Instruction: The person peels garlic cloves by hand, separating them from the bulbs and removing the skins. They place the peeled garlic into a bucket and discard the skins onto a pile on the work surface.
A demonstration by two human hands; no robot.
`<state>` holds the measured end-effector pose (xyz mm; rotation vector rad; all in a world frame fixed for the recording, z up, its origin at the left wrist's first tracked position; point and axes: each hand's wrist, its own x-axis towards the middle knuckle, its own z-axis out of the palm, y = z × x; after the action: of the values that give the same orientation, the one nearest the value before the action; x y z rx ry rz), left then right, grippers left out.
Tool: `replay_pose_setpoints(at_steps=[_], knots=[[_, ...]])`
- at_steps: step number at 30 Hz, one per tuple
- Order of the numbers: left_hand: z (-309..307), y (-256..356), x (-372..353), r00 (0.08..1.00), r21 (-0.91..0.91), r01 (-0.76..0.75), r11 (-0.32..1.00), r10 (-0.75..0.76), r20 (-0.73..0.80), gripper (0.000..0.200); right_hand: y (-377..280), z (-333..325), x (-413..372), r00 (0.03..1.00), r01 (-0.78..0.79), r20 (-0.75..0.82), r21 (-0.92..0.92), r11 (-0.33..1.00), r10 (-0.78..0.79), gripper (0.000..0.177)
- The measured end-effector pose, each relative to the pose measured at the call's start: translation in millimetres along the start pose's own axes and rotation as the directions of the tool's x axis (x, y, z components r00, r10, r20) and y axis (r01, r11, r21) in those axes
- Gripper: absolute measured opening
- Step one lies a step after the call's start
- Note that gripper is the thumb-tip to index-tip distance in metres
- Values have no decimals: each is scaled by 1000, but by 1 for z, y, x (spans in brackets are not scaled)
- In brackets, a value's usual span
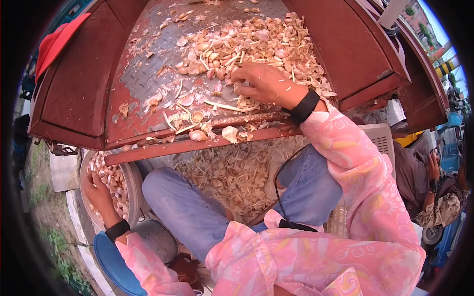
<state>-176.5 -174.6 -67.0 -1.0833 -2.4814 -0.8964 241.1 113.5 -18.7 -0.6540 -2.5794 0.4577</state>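
Note:
My right hand [269, 84] is at the near edge of a heap of garlic cloves [217, 54] mixed with papery skins on a metal tread-plate surface. Its fingers are curled inward, and what they hold, if anything, is hidden. At lower left, my left hand [101, 197] rests over a round bucket [134, 182] of garlic cloves [117, 183], fingers stretched out along its left side. Nothing shows in that hand. Dry stems and a garlic bulb [229, 133] lie along the wooden front edge [212, 145] of the surface.
Brown wooden panels [81, 84] flank the surface. Garlic skins [227, 172] cover the ground beyond my knees. A blue lid or basin [111, 259] and a grey pot [157, 239] stand below the bucket. A plastic crate [380, 138] and another person's hand [433, 165] are at right.

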Motion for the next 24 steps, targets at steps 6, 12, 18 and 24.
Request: replay_pose_setpoints(at_steps=[6,12,18,24], knots=[[-6,136,-30,965,-581,143,801,16,260,25,-5,15,10,994,-17,104,-103,995,28,21],[36,277,-64,732,-714,455,532,233,641,29,-43,2,5,984,176,-8,17,984,-176,24],[56,292,-76,684,-741,552,383,301,665,18,-57,1,-14,976,203,-114,164,965,-186,25],[56,293,-97,755,-801,512,311,282,592,17,-45,-5,-19,991,130,-27,364,922,-129,15]])
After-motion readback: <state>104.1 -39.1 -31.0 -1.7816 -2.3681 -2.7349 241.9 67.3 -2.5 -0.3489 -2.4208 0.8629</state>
